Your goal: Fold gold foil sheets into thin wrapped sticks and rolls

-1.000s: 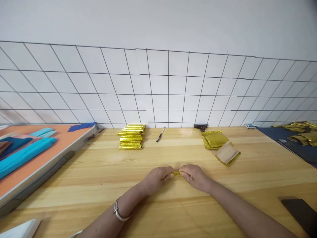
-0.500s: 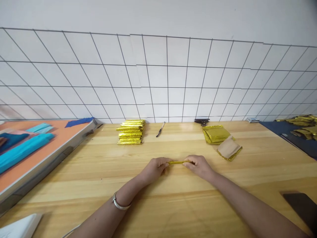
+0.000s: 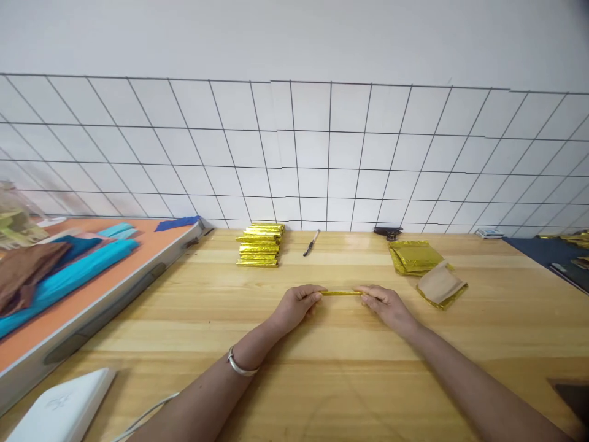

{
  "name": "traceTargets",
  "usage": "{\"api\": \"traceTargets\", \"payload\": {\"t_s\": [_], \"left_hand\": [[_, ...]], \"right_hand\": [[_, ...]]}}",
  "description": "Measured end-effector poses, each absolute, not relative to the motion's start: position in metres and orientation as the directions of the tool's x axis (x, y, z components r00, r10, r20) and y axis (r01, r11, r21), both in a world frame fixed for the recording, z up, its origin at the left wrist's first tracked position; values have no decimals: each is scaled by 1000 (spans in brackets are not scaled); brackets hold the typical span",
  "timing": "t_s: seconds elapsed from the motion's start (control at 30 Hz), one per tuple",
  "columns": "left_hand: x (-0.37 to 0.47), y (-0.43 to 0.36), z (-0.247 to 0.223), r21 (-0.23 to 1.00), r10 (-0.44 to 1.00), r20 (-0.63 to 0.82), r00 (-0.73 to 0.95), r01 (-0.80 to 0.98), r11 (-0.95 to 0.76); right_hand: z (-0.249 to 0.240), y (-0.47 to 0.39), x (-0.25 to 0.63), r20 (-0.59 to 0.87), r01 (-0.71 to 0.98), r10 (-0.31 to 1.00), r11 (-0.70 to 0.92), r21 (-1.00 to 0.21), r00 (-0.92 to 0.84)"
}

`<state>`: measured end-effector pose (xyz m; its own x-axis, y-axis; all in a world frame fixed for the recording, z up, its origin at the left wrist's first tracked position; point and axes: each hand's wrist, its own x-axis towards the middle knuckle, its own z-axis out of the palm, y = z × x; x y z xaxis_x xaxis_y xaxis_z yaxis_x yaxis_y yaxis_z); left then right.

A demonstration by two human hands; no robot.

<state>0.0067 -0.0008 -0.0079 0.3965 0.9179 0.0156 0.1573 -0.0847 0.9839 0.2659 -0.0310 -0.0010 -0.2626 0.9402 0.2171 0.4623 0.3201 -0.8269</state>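
Between my two hands a narrow strip of gold foil paper (image 3: 341, 293) is held out level, just above the wooden table or touching it. My left hand (image 3: 299, 305) pinches its left end with thumb and fingers. At the other end my right hand (image 3: 383, 304) grips it the same way. Beyond my left hand lies a row of folded or rolled gold foil strips (image 3: 258, 245). To the right, flat gold foil sheets (image 3: 414, 256) lie in a small pile, with a brown-backed foil sheet (image 3: 440, 283) overlapping them.
A pen (image 3: 311, 243) and a black clip (image 3: 389, 232) lie near the wall. At left, an orange board (image 3: 115, 261) bears blue and brown paper. A white device (image 3: 64, 405) with a cable (image 3: 147, 414) sits front left; a dark object (image 3: 573, 396) lies front right.
The view has shifted, so the table's things appear farther right. Both hands still hold the foil strip, and slightly more of it shows between them.
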Motion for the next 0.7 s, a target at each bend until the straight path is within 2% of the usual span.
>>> {"api": "traceTargets", "payload": {"t_s": [0.17, 0.3, 0.5, 0.7], "left_hand": [[9, -6, 0, 999, 940, -39, 339, -3, 43], [9, -11, 2, 985, 934, -43, 356, -139, 98], [12, -12, -2, 946, 927, -35, 374, -287, 151], [13, -15, 2, 959, 917, -38, 398, -244, 146]], "right_hand": [[-2, -33, 266, 61, 292, 978, 118, -949, -199], [-4, -34, 263, 6, 122, 988, 26, -992, -157], [-1, -35, 258, -3, -31, 993, -7, -999, -120], [-1, -36, 257, 11, -52, 994, 5, -999, -111]]}}
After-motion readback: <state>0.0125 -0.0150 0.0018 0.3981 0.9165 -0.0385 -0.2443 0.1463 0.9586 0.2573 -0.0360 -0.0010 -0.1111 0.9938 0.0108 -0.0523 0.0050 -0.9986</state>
